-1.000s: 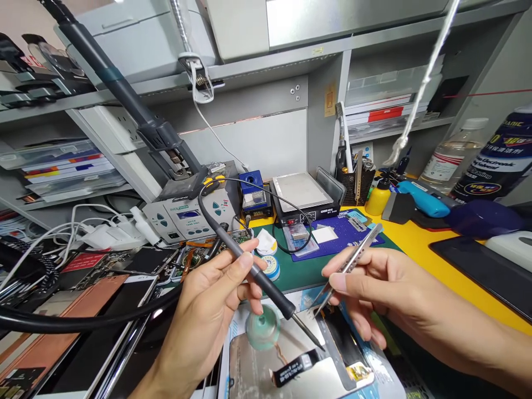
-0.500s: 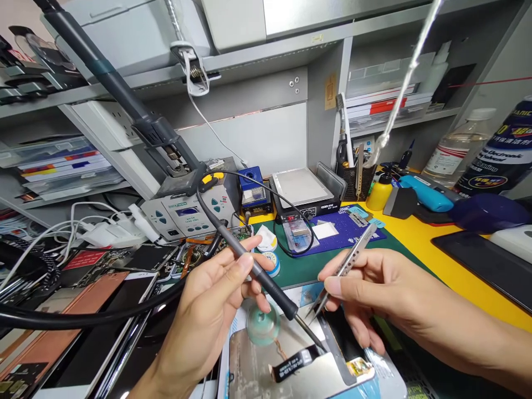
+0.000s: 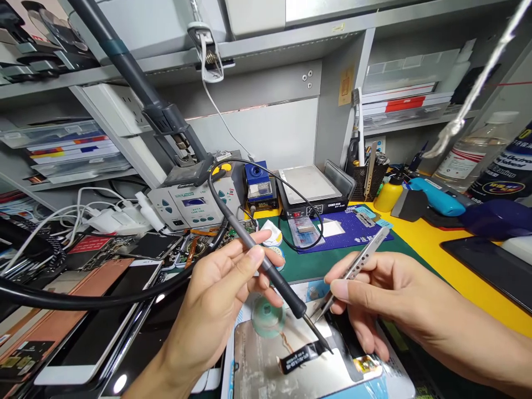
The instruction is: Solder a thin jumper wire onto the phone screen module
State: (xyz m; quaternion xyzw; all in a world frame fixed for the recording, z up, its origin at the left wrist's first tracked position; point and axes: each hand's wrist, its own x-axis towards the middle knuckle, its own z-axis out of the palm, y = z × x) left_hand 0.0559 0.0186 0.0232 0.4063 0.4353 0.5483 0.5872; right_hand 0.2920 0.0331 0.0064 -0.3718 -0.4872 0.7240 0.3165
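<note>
My left hand (image 3: 220,299) is closed around the dark grip of a soldering iron (image 3: 283,285), which slants down to the right. Its tip sits at or just above the end of a black flex cable (image 3: 305,356); whether they touch I cannot tell. Between the thumb and fingers of my right hand (image 3: 386,296) are metal tweezers (image 3: 362,259), their points close to the iron's shaft. Beneath both tools lies a silvery metal-backed screen panel (image 3: 257,374), with a small gold-coloured connector patch (image 3: 368,364) at its right corner. A translucent green suction cup (image 3: 268,316) rests near its upper left.
Phone screens and a copper-coloured panel (image 3: 91,302) lie at the left, crossed by a thick black hose (image 3: 124,301). Behind stand a soldering station (image 3: 193,205), a hot plate (image 3: 310,185) and a mesh pen holder (image 3: 366,180). Bottles (image 3: 463,160) stand at the right.
The view has swung slightly left, so the bench and shelves appear farther right. Both hands keep their tools, and the iron's tip stays by the cable's end.
</note>
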